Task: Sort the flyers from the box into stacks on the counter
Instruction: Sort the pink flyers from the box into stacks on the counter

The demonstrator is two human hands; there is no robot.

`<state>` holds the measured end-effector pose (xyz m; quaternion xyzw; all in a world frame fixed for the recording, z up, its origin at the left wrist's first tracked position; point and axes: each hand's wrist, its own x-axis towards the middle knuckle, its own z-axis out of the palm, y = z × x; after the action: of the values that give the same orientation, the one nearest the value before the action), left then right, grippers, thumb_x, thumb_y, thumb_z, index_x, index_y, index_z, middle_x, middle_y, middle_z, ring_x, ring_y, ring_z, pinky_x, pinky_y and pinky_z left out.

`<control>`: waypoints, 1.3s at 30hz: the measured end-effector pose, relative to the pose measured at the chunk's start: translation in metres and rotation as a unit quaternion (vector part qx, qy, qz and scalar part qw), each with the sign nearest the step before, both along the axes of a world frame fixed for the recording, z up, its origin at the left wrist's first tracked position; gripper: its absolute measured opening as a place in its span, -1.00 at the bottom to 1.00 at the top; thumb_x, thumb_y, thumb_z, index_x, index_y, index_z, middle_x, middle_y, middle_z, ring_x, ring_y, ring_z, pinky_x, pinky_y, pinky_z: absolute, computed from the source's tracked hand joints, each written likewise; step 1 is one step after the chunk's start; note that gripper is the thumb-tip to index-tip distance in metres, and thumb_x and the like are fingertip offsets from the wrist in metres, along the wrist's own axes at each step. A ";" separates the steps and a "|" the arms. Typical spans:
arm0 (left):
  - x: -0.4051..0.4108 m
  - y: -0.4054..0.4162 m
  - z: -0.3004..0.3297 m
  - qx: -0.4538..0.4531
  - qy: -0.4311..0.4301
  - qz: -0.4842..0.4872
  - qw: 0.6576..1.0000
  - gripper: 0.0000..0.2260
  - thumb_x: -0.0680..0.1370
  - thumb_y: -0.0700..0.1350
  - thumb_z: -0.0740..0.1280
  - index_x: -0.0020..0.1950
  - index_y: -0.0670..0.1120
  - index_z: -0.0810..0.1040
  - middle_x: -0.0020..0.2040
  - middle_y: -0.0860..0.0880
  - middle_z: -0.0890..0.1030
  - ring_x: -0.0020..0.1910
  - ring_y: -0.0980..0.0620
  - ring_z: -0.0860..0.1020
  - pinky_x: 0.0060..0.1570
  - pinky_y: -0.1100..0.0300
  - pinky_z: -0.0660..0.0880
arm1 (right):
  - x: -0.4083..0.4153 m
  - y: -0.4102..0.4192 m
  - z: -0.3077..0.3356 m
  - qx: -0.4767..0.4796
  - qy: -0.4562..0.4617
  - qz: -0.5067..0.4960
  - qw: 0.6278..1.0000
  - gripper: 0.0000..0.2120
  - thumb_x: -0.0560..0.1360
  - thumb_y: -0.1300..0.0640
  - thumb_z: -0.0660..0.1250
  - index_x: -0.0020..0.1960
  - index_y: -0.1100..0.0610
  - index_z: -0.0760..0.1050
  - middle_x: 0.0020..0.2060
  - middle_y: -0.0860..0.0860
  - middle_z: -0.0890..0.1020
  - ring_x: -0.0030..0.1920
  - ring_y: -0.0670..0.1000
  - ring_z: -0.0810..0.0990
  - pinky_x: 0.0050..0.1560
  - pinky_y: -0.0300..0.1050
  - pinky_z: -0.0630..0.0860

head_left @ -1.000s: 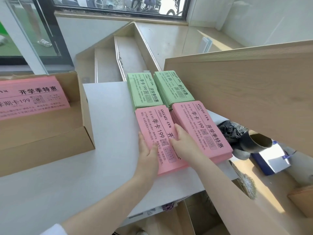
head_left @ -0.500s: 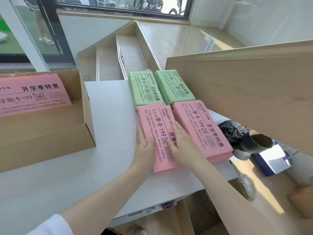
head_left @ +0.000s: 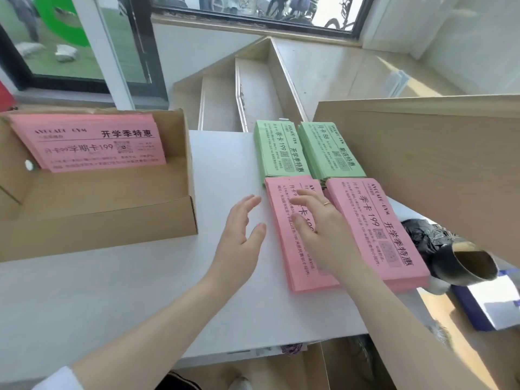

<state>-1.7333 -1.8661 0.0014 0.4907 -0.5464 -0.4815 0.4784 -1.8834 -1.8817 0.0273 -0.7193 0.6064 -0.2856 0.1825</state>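
Nearest to us, both forearms are reaching forward over the white counter (head_left: pixel 118 291). Our left hand (head_left: pixel 239 243) is hovering just left of the pink stacks, its fingers straight and slightly spread, gripping nothing; we cannot tell whether it is touching the counter. Our right hand (head_left: pixel 318 229) is lying over the left pink stack (head_left: pixel 304 266), fingers extended and relaxed, a ring (head_left: pixel 326 203) showing on one of them, and it is grasping nothing either.

The left pink stack is sitting just beside the right pink stack (head_left: pixel 374 226), their long edges nearly touching, both lying flat near the counter's right end. Past them, two green stacks (head_left: pixel 278 150) are resting side by side, their near ends meeting the far ends of the pink ones.

To the left, the cardboard box (head_left: pixel 98 220) is standing open on the counter, well apart from the stacks, with a batch of pink flyers (head_left: pixel 90 142) leaning against its far wall. On the right, a wooden panel (head_left: pixel 436 164) is rising beside the stacks, and beyond everything a window (head_left: pixel 253 7) is showing the outdoors.
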 end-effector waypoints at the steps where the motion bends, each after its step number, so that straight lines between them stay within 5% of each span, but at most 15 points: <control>1: 0.017 0.001 0.008 -0.026 -0.005 0.006 1.000 -0.69 0.58 -0.23 0.17 0.22 0.13 0.39 0.28 0.18 0.44 0.28 0.24 0.40 0.31 0.21 0.32 | 0.013 -0.004 0.006 -0.014 -0.027 0.023 0.999 -0.76 0.53 0.23 0.23 0.18 0.13 0.50 0.28 -0.03 0.45 0.30 -0.05 0.38 0.29 -0.33 0.20; 5: 0.096 0.007 0.045 -0.129 -0.070 0.055 0.988 -0.76 0.52 -0.21 0.15 0.05 0.05 0.52 -0.04 0.11 0.62 -0.10 0.16 0.60 -0.06 0.31 0.50 | 0.076 -0.022 0.023 -0.077 -0.065 0.126 0.987 -0.79 0.49 0.20 0.21 0.06 0.11 0.55 0.13 -0.09 0.52 0.13 -0.09 0.47 0.15 -0.51 0.24; 12: 0.241 -0.033 0.084 -0.227 -0.313 0.054 0.921 -0.81 0.53 -0.19 0.18 0.02 -0.01 0.55 -0.12 0.09 0.61 -0.18 0.15 0.57 -0.13 0.41 0.46 | 0.190 -0.063 0.030 -0.082 -0.016 0.314 0.946 -0.79 0.51 0.27 0.17 0.05 0.20 0.55 0.05 0.02 0.58 0.05 -0.10 0.49 0.04 -0.42 0.37; 14: 0.280 -0.059 0.086 -0.245 -0.422 0.005 0.873 -0.71 0.52 -0.07 0.11 0.08 -0.08 0.57 -0.02 0.04 0.62 -0.11 0.08 0.57 -0.08 0.33 0.46 | 0.218 -0.073 0.030 -0.035 0.015 0.339 0.940 -0.77 0.53 0.18 0.14 0.09 0.17 0.53 0.02 -0.02 0.58 0.04 -0.06 0.52 0.06 -0.23 0.44; 17: 0.327 -0.102 0.075 -0.283 -0.592 -0.077 0.751 -0.67 0.53 -0.13 0.13 0.23 -0.14 0.51 0.28 -0.14 0.51 0.22 -0.13 0.50 0.15 0.00 0.48 | 0.255 -0.079 0.033 0.061 0.073 0.346 0.934 -0.75 0.59 0.11 0.12 0.16 0.13 0.51 0.04 -0.06 0.56 0.07 -0.08 0.49 0.12 -0.22 0.39; 19: 0.346 -0.123 0.063 -0.222 -0.690 -0.128 0.677 -0.58 0.58 -0.16 0.16 0.45 -0.04 0.28 0.52 -0.15 0.12 0.48 -0.16 0.13 0.43 -0.10 0.14 | 0.275 -0.081 0.034 0.114 0.116 0.344 0.925 -0.75 0.60 0.12 0.12 0.20 0.12 0.49 0.09 -0.04 0.57 0.11 -0.08 0.48 0.12 -0.30 0.33; 22: 0.364 -0.142 0.048 -0.140 -0.760 -0.165 0.613 -0.51 0.62 -0.07 0.09 0.52 0.11 0.02 0.53 -0.06 -0.25 0.51 -0.13 -0.22 0.44 0.00 -0.22 | 0.293 -0.078 0.030 0.202 0.145 0.309 0.918 -0.73 0.61 0.08 0.10 0.22 0.05 0.49 0.13 -0.10 0.57 0.14 -0.09 0.48 0.14 -0.30 0.33; 25: 0.367 -0.150 0.042 -0.116 -0.763 -0.179 0.610 -0.47 0.60 0.02 0.12 0.52 0.12 -0.04 0.50 -0.07 -0.35 0.49 -0.15 -0.28 0.44 -0.01 -0.24 | 0.301 -0.072 0.027 0.336 0.166 0.282 0.883 -0.65 0.59 -0.14 0.03 0.21 -0.03 0.47 0.10 -0.13 0.57 0.12 -0.06 0.50 0.19 -0.11 0.40; 30: 0.362 -0.152 0.037 -0.134 -0.746 -0.175 0.628 -0.47 0.60 0.03 0.13 0.52 0.05 0.00 0.50 -0.12 -0.34 0.49 -0.22 -0.25 0.45 -0.06 -0.14 | 0.307 -0.068 0.030 0.515 0.170 0.263 0.798 -0.29 0.30 -0.51 -0.01 0.27 -0.15 0.42 0.21 -0.28 0.48 0.27 -0.16 0.41 0.35 -0.09 0.27; 37: 0.365 -0.153 0.032 -0.148 -0.733 -0.165 0.643 -0.50 0.60 0.01 0.12 0.51 0.02 0.05 0.50 -0.14 -0.33 0.48 -0.23 -0.25 0.45 -0.07 -0.15 | 0.313 -0.068 0.053 0.472 0.146 0.309 0.813 -0.78 0.52 -0.01 0.29 0.14 0.01 0.53 -0.09 -0.12 0.62 -0.08 -0.12 0.56 0.02 -0.19 0.48; 39: 0.364 -0.152 0.034 -0.193 -0.681 -0.165 0.686 -0.58 0.60 -0.03 0.11 0.48 0.02 0.20 0.53 -0.12 -0.22 0.50 -0.20 -0.20 0.45 -0.05 -0.17 | 0.312 -0.068 0.057 0.425 0.125 0.281 0.851 -0.93 0.53 0.09 0.29 -0.07 0.03 0.55 -0.33 -0.19 0.56 -0.33 -0.19 0.48 -0.25 -0.34 0.42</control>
<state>-1.3690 -2.0186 0.0351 0.4825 -0.8749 0.0299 -0.0292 -1.5711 -1.9498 0.0846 -0.7408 0.4586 0.1559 0.4654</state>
